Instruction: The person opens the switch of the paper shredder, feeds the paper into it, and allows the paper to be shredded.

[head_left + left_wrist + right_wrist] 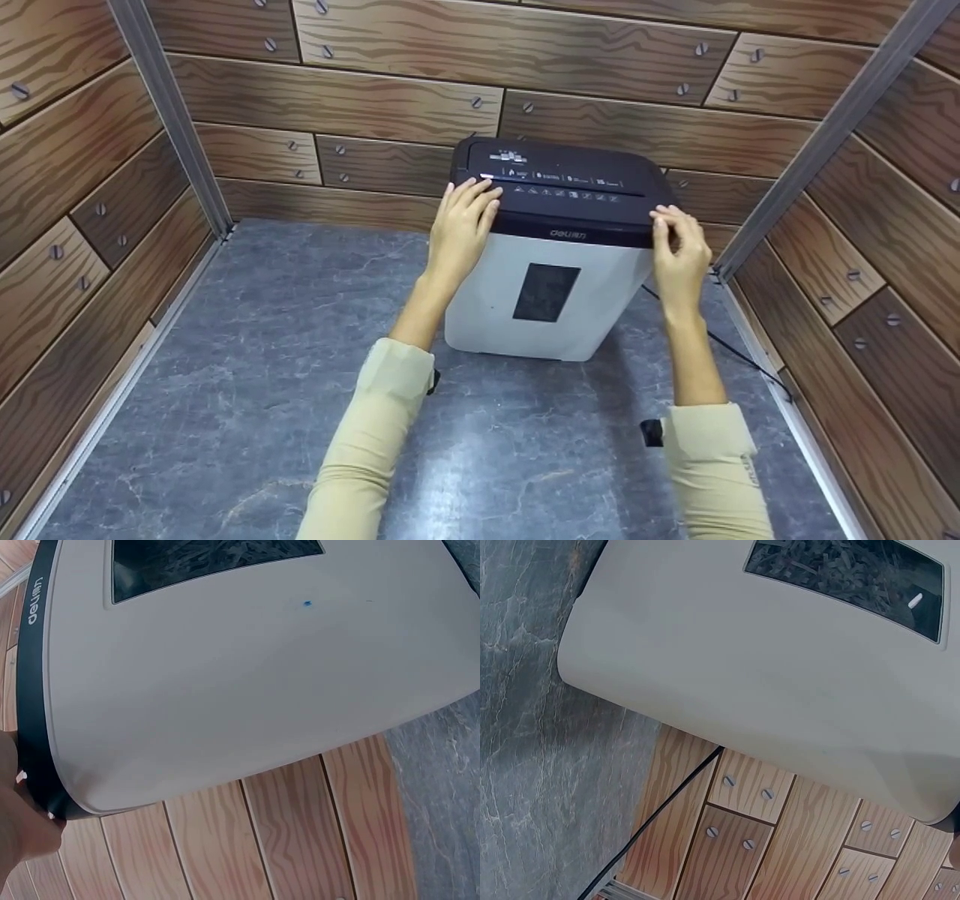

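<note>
A paper shredder (551, 292) stands upright on the floor, with a white bin and a dark lid (570, 206) marked "deli". My left hand (459, 234) lies at the lid's front left corner, its fairly straight fingers resting over the top. At the front right corner my right hand (681, 251) grips the lid's edge with bent fingers and thumb. Through the bin's window (840, 581) dark paper shreds show in the right wrist view. Part of the left hand (26, 829) meets the dark rim in the left wrist view. Little of the right hand appears in the right wrist view.
A black power cord (739, 351) runs from behind the shredder to the right wall. Wood-patterned panels (390, 116) enclose the back and both sides, joined by metal corner posts (176, 127). The floor (247, 360) is grey and marbled.
</note>
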Demonstrator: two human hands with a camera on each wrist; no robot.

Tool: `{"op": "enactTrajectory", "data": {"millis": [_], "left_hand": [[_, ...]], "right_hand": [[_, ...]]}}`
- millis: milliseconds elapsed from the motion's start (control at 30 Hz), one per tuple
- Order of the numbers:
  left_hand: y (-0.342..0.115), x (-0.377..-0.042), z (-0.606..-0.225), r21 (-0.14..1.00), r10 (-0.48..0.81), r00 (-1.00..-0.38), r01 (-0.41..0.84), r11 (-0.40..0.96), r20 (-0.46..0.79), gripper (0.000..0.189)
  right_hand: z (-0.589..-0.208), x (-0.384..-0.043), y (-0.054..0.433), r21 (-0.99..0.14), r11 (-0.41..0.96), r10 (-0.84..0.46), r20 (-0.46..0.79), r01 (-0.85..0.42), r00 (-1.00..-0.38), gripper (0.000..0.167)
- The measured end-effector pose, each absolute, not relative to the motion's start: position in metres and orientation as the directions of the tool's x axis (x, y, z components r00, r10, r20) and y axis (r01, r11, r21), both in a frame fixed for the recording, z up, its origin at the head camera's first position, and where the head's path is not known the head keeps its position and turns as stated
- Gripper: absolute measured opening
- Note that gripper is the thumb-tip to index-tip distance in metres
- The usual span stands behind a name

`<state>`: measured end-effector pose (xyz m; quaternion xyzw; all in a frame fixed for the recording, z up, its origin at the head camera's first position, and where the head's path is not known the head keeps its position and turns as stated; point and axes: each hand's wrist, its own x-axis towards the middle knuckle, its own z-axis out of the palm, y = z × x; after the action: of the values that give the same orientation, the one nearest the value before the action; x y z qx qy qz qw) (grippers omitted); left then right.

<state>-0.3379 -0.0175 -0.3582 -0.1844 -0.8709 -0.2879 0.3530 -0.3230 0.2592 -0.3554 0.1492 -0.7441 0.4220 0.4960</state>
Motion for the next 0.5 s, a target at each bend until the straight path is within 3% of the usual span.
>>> {"op": "enactTrajectory", "data": {"millis": [200, 500], "left_hand": [[-0.017, -0.338, -0.358, 0.370, 0.119, -0.682, 0.525, 0.766, 0.722, 0.031], [-0.017, -0.338, -0.358, 0.375, 0.123, -0.692, 0.522, 0.766, 0.712, 0.032]], "right_hand": [[-0.369, -0.341, 0.273, -0.486, 0.599, 0.198, 0.860, -0.637, -0.471, 0.009], [-0.368, -0.340, 0.275, -0.480, 0.612, 0.183, 0.859, -0.628, -0.478, 0.011]]}}
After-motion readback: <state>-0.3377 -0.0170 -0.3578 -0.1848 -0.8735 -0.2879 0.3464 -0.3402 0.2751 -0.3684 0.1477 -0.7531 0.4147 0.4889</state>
